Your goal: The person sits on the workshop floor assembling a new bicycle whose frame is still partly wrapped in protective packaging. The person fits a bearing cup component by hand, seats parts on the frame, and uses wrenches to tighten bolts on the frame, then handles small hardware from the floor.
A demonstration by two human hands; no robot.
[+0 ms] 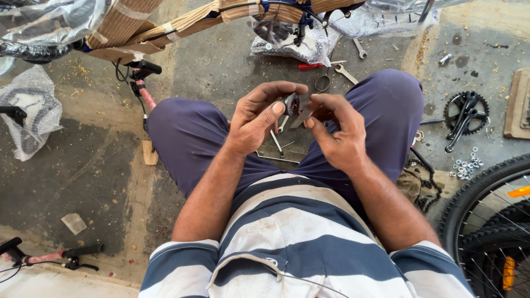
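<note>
I squat over a concrete floor, knees apart in dark blue trousers. My left hand (259, 116) pinches a small round grey metal part with a dark red centre (291, 103) between thumb and fingers. My right hand (338, 132) meets it from the right and grips a flat silvery metal piece (301, 117) against that part. Both hands are held together above the gap between my knees. Thin metal rods (277, 142) lie on the floor right below them.
Spanners (346, 72) and a red-handled tool (310, 66) lie ahead by plastic wrap. A black crankset with chainring (465, 113), loose nuts (466, 164) and a chain (429, 190) sit at right. Bicycle wheels (486, 221) stand lower right. Cardboard-wrapped bicycle frame (165, 25) spans the top.
</note>
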